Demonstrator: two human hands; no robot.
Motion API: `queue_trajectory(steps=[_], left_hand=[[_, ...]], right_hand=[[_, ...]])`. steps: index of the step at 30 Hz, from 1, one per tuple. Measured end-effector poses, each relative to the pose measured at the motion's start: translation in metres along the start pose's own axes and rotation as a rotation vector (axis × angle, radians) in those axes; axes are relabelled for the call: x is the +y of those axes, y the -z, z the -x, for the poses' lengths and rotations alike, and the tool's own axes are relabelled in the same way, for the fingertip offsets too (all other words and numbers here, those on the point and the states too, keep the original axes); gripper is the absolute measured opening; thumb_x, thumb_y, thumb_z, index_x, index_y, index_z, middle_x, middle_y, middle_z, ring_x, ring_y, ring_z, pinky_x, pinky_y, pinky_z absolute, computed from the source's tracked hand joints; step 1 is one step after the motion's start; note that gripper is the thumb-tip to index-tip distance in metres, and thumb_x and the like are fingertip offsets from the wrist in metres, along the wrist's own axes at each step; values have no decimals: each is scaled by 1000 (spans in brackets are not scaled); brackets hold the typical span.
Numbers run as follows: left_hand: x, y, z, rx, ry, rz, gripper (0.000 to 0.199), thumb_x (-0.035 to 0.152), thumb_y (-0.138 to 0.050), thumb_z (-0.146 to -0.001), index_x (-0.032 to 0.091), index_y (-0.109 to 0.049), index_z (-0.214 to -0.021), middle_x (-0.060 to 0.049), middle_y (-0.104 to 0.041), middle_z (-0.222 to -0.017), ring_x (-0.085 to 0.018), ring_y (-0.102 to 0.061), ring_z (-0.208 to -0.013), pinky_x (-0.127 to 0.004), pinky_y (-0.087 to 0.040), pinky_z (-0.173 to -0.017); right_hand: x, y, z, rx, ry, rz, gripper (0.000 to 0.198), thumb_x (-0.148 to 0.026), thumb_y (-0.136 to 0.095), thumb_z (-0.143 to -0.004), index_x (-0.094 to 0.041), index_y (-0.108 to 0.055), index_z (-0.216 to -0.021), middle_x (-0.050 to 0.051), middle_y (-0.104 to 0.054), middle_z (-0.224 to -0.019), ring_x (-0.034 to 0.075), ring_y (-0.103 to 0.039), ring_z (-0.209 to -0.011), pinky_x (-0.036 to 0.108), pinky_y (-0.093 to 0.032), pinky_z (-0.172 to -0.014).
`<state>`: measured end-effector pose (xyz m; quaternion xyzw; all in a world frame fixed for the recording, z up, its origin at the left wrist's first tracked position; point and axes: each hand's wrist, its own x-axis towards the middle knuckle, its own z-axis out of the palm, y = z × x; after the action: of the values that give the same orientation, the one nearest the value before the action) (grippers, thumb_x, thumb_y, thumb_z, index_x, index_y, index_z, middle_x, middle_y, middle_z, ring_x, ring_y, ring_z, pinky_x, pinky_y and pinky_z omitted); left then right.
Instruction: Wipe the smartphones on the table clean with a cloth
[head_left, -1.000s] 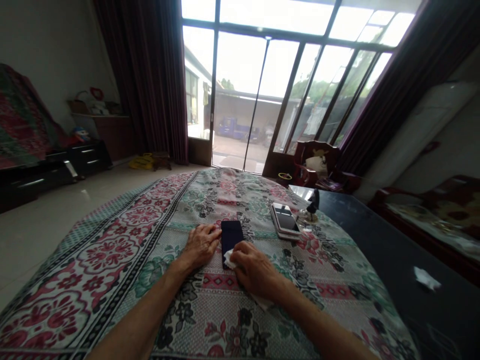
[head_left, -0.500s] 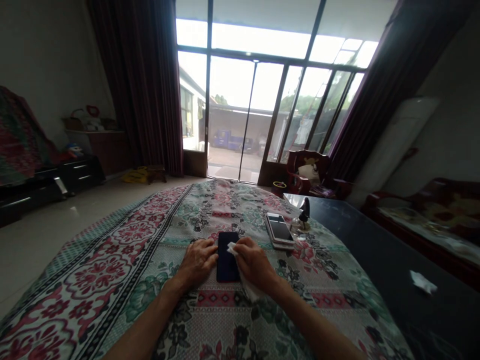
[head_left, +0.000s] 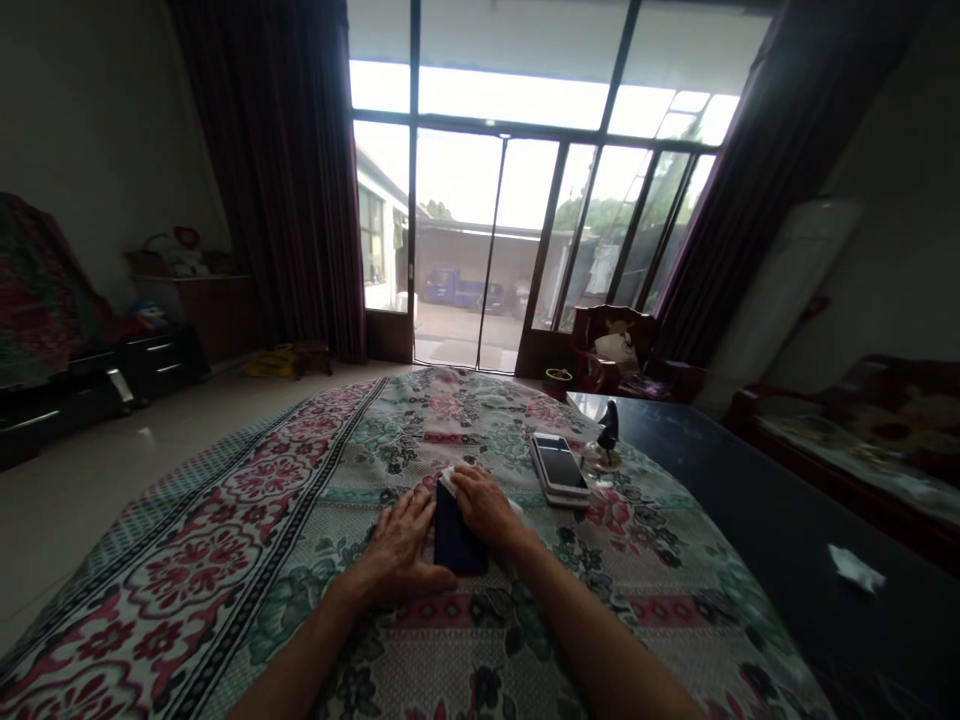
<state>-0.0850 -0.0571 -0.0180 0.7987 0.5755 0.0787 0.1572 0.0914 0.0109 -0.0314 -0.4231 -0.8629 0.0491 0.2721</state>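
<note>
While the dark phone is flanked on the cloth by 2 hands, its far end is covered by a tissue, gripped under the fingers of the right hand. Its left edge is touched by the left hand, thumb and fingers spread.

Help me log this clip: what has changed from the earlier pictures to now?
The right hand has moved the tissue away from the person, from the dark phone's near part to its far end. The left hand's thumb has spread toward the phone's near-left corner. Nothing was let go. Both the dark phone and the white phone lie where they were.
</note>
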Motion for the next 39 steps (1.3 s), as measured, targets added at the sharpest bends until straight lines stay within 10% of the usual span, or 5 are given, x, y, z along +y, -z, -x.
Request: queue_trajectory(steps=[25, 39], left_hand=[[-32, -11, -7, 95, -138, 59, 84, 46, -75, -63, 20, -52, -139, -14, -37, -154, -35, -30, -143, -51, -25, -116], [-38, -11, -11, 117, -158, 135, 80, 51, -81, -58, 24, -60, -130, -13, -44, -150, -37, -34, -141, -53, -26, -115]], right_hand=[[-34, 35, 75, -104, 172, -124, 28, -8, -43, -92, -21, -66, -104, 6, -66, -112, 19, -57, -107, 33, -41, -100], [-3, 6, -11, -113, 3, 45, 30, -12, -41, -94, -19, -60, -115, 9, -61, -125, 21, -54, -115, 36, -39, -102]])
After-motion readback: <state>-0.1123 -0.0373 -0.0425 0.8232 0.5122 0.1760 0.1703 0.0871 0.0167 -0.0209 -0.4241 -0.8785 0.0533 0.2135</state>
